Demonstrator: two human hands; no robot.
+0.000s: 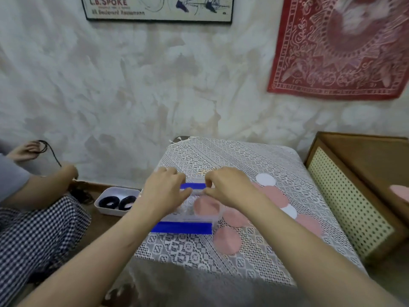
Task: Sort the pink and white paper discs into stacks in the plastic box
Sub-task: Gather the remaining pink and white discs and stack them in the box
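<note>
A clear plastic box (192, 217) with two blue clips (183, 227), one on its near side and one on its far side, sits on a table covered with a lace cloth (199, 255). Inside the box, toward its right end, lies one pink disc (207, 206). Four more pink discs (226, 240) lie in plain view on the cloth to the right of the box, with two white discs (265, 179) among them.

The left hand (164, 191) and the right hand (228, 187) hover over the far half of the box, fingers bent and thumbs nearly meeting. The blur there is such that I cannot tell whether either hand pinches a disc or the rim.

On the floor to the left, a white tray (100, 201) holds two black rings (108, 202). Beside it sits a second person (33, 218) handling a black cord (52, 151). One poster (155, 7) on the wall reads "L.B. SPOKE" and "Boulevard Haussmann". One red patterned cloth (338, 47) hangs to its right.
</note>
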